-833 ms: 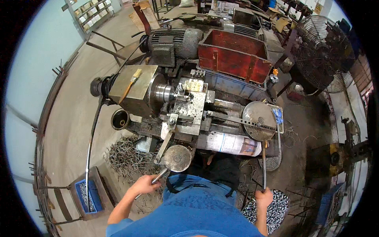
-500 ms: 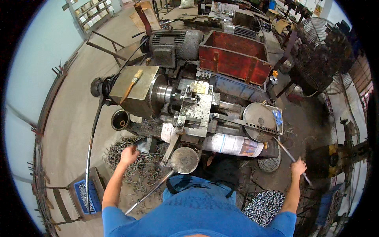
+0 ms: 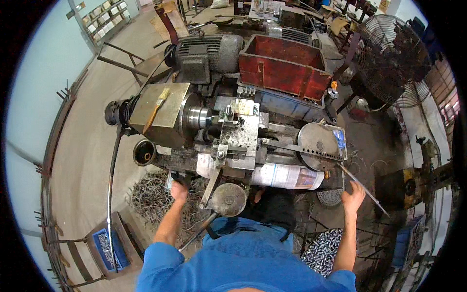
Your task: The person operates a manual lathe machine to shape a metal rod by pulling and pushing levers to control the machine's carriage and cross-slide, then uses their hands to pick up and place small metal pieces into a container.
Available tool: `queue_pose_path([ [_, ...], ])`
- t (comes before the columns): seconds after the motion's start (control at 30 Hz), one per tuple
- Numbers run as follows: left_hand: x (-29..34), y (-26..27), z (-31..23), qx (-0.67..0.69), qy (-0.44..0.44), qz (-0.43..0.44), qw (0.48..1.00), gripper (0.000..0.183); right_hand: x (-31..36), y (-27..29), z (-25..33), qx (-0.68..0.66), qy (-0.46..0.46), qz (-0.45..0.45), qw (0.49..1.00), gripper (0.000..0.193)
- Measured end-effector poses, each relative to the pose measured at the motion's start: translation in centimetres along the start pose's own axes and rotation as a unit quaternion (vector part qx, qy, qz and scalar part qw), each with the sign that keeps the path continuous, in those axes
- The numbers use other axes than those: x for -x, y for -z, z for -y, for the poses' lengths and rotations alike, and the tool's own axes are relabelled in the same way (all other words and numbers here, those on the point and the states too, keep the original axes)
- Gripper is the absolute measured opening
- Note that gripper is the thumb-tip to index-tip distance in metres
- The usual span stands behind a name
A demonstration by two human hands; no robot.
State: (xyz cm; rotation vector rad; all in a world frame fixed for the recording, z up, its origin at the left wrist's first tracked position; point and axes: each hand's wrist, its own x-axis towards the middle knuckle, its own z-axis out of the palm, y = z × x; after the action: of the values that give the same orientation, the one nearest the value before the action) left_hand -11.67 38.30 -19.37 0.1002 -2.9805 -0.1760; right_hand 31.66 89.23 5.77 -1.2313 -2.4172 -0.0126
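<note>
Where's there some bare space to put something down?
There's bare floor between the pale wall and the long rod, and small bare patches on the lid either side of the brush. It's crowded by the left hand, with the scrap beside it, and by the right arm, where metal pieces are heaped.

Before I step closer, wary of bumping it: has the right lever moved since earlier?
Yes, the right lever swung rightward, away from the small metal parts.
</note>
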Motion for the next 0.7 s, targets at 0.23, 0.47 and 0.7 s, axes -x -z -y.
queue_pose_path([
  [0.23, -5.6, 7.0, 3.4, -0.104, -0.264, 0.217, 0.934, 0.042, -7.4, 4.3, 10.9, -0.223, 0.117, 0.041, 0.967, 0.039],
  [0.47, -9.5, 19.0, 4.8, 0.037, -0.182, 0.207, 0.960, 0.042, -11.8, 3.5, 32.7, -0.331, 0.452, 0.046, 0.827, 0.037],
  [0.7, -11.9, 31.5, 14.9, 0.066, -0.050, -0.096, 0.992, 0.031, -12.4, -0.9, 46.5, 0.036, 0.585, 0.162, 0.794, 0.024],
])
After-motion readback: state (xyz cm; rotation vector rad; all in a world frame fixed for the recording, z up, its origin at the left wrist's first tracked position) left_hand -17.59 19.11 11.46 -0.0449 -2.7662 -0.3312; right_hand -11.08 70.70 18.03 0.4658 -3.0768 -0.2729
